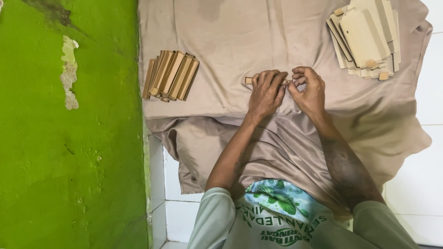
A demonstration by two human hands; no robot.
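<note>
A small pale wooden piece (249,80) lies at the centre of the beige cloth (221,41), mostly hidden, one squared end poking out at nine o'clock. The left hand (266,92) curls over it, fingers closed around it; the right hand (308,87) pinches its other end. Wooden strips (169,75) lie at nine o'clock, flat panels (364,37) at two.

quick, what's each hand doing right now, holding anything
Left hand: closed around a small flat wooden piece, its end showing past the fingers.
Right hand: fingers curled, pinching at the other end of that piece; the grip itself is hidden.
</note>
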